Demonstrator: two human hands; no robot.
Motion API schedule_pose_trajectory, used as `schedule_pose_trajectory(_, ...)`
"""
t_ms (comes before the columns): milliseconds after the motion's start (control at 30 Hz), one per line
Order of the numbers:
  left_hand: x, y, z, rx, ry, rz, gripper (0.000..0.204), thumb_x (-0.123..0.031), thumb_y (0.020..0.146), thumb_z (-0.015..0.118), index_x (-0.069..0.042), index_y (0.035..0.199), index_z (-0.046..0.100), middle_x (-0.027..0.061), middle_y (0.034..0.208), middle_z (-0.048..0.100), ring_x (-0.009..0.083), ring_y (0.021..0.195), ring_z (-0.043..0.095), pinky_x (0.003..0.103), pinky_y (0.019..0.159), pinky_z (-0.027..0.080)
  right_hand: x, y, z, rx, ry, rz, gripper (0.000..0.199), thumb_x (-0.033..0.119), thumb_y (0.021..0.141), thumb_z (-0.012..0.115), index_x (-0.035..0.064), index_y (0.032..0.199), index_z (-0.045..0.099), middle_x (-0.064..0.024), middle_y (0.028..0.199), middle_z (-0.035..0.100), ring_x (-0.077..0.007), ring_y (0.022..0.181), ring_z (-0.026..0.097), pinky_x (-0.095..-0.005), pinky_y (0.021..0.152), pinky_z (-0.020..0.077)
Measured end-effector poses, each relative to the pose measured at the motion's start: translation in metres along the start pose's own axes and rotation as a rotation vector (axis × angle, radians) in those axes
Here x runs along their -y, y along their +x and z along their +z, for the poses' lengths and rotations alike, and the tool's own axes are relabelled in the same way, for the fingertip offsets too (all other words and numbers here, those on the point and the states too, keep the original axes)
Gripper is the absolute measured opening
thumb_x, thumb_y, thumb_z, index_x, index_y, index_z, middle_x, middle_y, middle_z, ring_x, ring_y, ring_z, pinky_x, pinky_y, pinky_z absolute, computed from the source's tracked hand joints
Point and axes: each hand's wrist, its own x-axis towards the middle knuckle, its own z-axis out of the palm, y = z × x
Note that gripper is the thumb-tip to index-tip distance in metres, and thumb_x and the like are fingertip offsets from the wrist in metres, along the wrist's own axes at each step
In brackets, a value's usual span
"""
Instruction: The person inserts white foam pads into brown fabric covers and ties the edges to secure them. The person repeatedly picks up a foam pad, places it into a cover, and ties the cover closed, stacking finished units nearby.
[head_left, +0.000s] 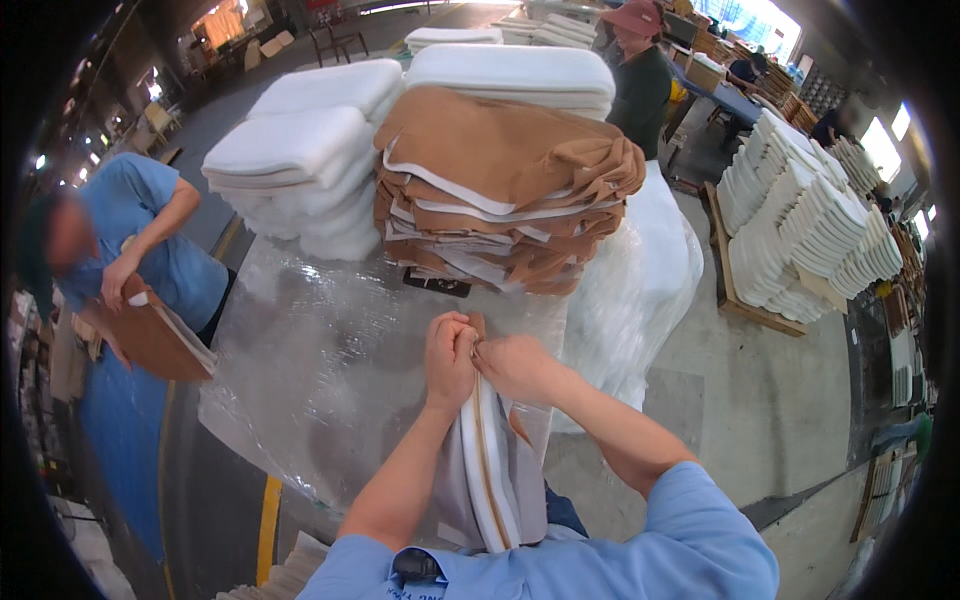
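Close together in front of me, my left hand (448, 362) and my right hand (515, 368) are both closed on the far end of a cushion cover (480, 455). The cover stands on its edge and runs back toward my body. Its outside is grey, with white bands and a brown strip along the upper edge, and a bit of brown fabric shows at its right side. My fingers pinch the brown tip where the hands meet; they hide the exact grip. Beyond my hands lies a tall pile of brown covers with white and grey edges (510, 150).
A plastic-covered table (310, 370) lies under the work. White foam pads (285, 150) are stacked behind it, and a black flat object (437, 284) lies by the brown pile. At left a co-worker (150, 230) holds a brown cover. A pallet of white pads (800, 215) stands right.
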Motion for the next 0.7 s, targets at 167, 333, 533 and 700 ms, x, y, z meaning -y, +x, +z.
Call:
schedule_pose_trajectory(167, 0.005, -0.011, -0.006, -0.027, -0.123, -0.023, 0.006, -0.005, 0.100, 0.060, -0.002, 0.094, 0.061, 0.0140, 0.113, 0.061, 0.0274, 0.107, 0.060, 0.038, 0.095, 0.048, 0.008, -0.006, -0.001, 0.036, -0.030, -0.069, 0.029, 0.026, 0.103, 0.057, 0.0025, 0.088, 0.066, -0.0172, 0.084, 0.071, -0.0407, 0.083, 0.070, -0.0515, 0.071, 0.0543)
schedule_pose_trajectory(333, 0.004, -0.012, -0.016, -0.046, -0.164, -0.055, 0.007, -0.006, 0.101, 0.061, -0.003, 0.095, 0.063, 0.0124, 0.112, 0.061, 0.0245, 0.108, 0.059, 0.036, 0.096, 0.047, 0.013, -0.003, -0.002, 0.004, 0.119, -0.081, 0.029, 0.027, 0.105, 0.055, 0.0030, 0.092, 0.063, -0.0161, 0.088, 0.070, -0.0373, 0.085, 0.069, -0.0477, 0.073, 0.0552)
schedule_pose_trajectory(533, 0.001, -0.014, -0.027, -0.039, -0.125, -0.084, 0.011, -0.010, 0.104, 0.061, -0.003, 0.097, 0.065, 0.0122, 0.113, 0.061, 0.0236, 0.106, 0.060, 0.036, 0.097, 0.048, -0.026, 0.045, 0.008, -0.229, 0.847, 0.187, 0.035, 0.036, 0.110, 0.053, 0.0038, 0.112, 0.066, -0.0035, 0.096, 0.067, -0.0165, 0.092, 0.064, -0.0373, 0.086, 0.0527)
schedule_pose_trajectory(700, 0.002, -0.014, -0.033, -0.059, -0.119, -0.129, 0.008, -0.007, 0.103, 0.062, -0.002, 0.097, 0.063, 0.0130, 0.112, 0.062, 0.0251, 0.105, 0.061, 0.035, 0.094, 0.049, -0.020, 0.076, 0.067, -0.097, 1.518, 0.127, 0.033, 0.030, 0.110, 0.057, 0.0047, 0.130, 0.061, -0.0028, 0.110, 0.061, -0.0110, 0.104, 0.055, -0.0283, 0.094, 0.0474)
